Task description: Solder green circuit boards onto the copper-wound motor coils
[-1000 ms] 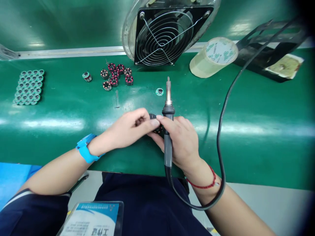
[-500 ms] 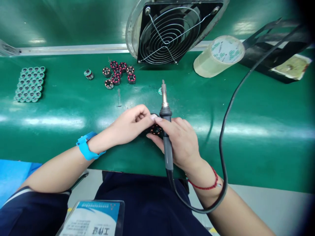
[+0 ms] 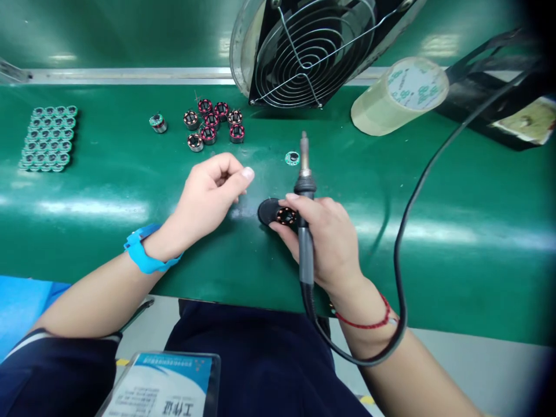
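My right hand [image 3: 324,240] grips a soldering iron [image 3: 304,197] with its tip pointing away from me, and its thumb and fingers also pinch a small copper-wound coil part [image 3: 286,216] sitting on a black round holder [image 3: 266,210]. My left hand [image 3: 208,194] hovers just left of the holder, fingers curled loosely with the thumb and forefinger close together, nothing visible in them. A blue band circles the left wrist.
On the green bench: a cluster of red-wound coil parts [image 3: 211,124], a lone one [image 3: 158,122], a block of small green round boards [image 3: 46,138], one loose green board [image 3: 292,157], a fan [image 3: 313,46], a tape roll [image 3: 399,95] and the iron's black cable [image 3: 402,231].
My left hand has let go of the part and pulled back to the left and up. The coil part and black holder now show. The right hand stays on iron and part.
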Demonstrator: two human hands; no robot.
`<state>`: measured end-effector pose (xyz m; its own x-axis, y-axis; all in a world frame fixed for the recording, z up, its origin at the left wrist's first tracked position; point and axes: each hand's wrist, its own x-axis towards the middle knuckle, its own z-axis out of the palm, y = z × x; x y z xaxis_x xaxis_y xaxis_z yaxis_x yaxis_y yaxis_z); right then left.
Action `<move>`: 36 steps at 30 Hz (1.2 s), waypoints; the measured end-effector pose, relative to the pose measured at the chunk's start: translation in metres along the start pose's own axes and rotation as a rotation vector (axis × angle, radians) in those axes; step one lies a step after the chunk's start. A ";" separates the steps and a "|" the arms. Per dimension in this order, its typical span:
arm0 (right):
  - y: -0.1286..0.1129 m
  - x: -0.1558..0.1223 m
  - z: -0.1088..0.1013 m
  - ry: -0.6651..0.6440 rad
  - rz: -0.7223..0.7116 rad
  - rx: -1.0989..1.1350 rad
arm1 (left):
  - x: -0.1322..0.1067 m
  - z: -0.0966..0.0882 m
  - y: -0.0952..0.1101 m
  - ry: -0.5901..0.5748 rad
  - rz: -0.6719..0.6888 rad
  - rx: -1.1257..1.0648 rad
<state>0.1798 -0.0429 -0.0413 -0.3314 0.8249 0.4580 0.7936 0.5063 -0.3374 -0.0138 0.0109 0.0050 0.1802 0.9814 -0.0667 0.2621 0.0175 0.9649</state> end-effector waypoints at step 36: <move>-0.001 -0.003 -0.011 0.346 0.015 0.369 | 0.019 0.033 0.038 -0.528 -0.230 -0.161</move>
<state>0.1861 -0.0488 -0.0337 -0.0831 0.7327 0.6754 0.5430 0.6016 -0.5858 0.0307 0.0234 0.0323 0.5935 0.7219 -0.3559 0.2109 0.2872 0.9344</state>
